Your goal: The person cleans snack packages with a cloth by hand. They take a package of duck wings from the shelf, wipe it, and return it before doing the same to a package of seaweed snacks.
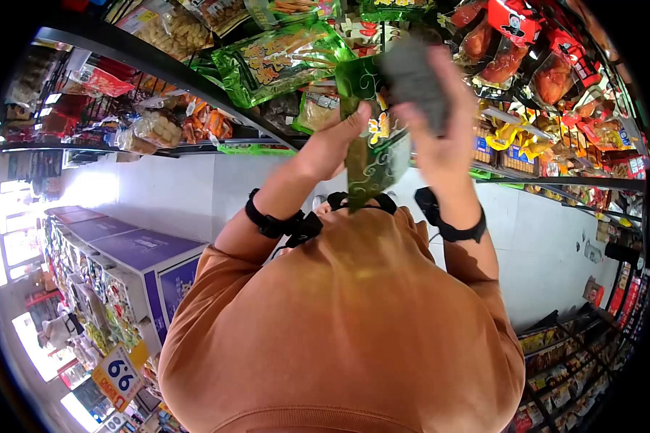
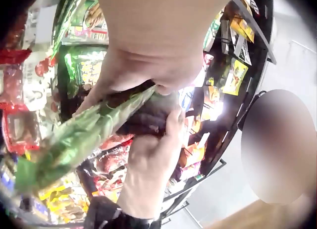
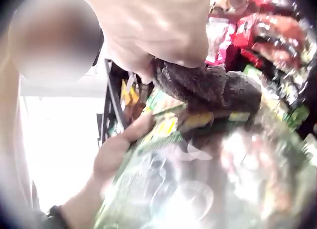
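My left hand [image 1: 332, 148] grips a green printed snack pouch [image 1: 372, 162] by its edge, in front of the shelf. In the right wrist view the pouch's face [image 3: 183, 174] shows a clear window with white line patterns. A bunched dark grey cloth [image 3: 213, 88] is in my right hand [image 1: 451, 133], its fingers curled round it. The cloth lies right at the upper edge of the pouch in that view. Motion blurs the right hand and cloth in the head view. From the left wrist, the pouch [image 2: 79, 140] appears nearly edge-on.
Green snack bags [image 1: 278, 61] fill the shelf just beyond the left hand. Red-labelled vacuum packs [image 1: 509, 58] sit to the right. A dark shelf rail [image 1: 159, 68] runs along the left. Behind on the left is a purple display stand [image 1: 130, 245] with goods on it.
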### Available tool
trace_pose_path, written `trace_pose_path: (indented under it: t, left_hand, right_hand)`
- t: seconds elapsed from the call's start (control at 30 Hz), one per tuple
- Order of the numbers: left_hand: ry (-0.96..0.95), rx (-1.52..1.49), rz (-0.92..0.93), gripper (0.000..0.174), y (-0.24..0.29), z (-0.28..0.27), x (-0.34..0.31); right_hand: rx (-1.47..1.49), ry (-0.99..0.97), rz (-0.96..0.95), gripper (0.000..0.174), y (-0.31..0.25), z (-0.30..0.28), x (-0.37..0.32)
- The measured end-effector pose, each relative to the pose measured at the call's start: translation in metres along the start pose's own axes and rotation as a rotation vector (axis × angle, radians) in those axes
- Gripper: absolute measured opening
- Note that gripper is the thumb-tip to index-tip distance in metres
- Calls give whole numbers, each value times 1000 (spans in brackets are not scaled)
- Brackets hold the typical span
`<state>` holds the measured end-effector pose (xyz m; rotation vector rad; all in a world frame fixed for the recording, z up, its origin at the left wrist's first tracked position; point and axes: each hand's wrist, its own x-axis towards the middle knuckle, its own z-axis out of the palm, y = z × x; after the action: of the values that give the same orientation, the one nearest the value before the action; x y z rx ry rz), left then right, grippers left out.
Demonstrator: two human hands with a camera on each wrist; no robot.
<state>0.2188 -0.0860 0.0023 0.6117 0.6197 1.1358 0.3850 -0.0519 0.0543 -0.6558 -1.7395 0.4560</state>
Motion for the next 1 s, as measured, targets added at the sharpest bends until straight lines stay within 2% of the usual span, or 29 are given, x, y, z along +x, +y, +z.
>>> trace_pose_path:
  t: [0.03,0.07,0.17,0.23,0.27,0.33,0.37,0.4,0.47,0.5,0.53,0.6,0.63,0.67,0.73,0.8,0.9,0.93,1.0]
  left_hand:
    - [44,106,54,37,-2,2,-3]
    - [-1,34,119,41,-3,4,-6]
    - [-80,46,209,43,3,4,-9]
    - [76,22,179,48,8,14,-21]
    - [82,22,182,48,11,11,-24]
    - [123,248,40,54,17,4,-29]
    - [-3,185,141,59,14,4,-27]
    - [-3,182,145,59,15,5,-28]
    - [-84,74,147,59,19,11,-32]
    - [-50,128,178,59,22,19,-32]
    - [-54,130,180,59,21,18,-29]
    - [-22,335,353,60,18,12,-23]
    - [-46,294,308,63,21,10,-22]
    - [-49,290,315,63,21,12,-21]
    - [9,368,510,61,31,28,-25]
    - [83,404,521,59,27,18,-28]
    - [438,186,356,57,28,-3,-35]
    - [448,185,369,57,33,-8,-39]
    - [251,213,528,56,42,-21,-48]
  right_hand:
    - [32,-244,-50,59,0,9,-2]
    - [-123,-374,-222,58,-1,18,4]
    - [-147,-352,-213,58,4,22,9]
    - [-312,-386,-369,61,16,15,6]
    - [-305,-389,-371,61,22,12,3]
    - [-245,-277,-256,66,32,9,1]
    - [-210,-187,-173,63,35,10,2]
    - [-210,-191,-176,63,39,10,2]
    - [8,-115,234,56,53,6,-6]
    - [-43,-88,159,48,55,7,-4]
    - [-45,-86,155,48,53,7,-5]
    - [-47,180,160,48,39,7,-7]
    - [-80,209,172,48,35,5,-6]
    - [-84,206,164,48,28,6,-4]
    - [-223,78,129,48,14,11,0]
    - [-245,68,40,48,19,17,-2]
    - [-261,75,82,47,17,29,2]
    - [-211,103,88,47,16,34,4]
    - [-152,111,108,47,10,45,7]
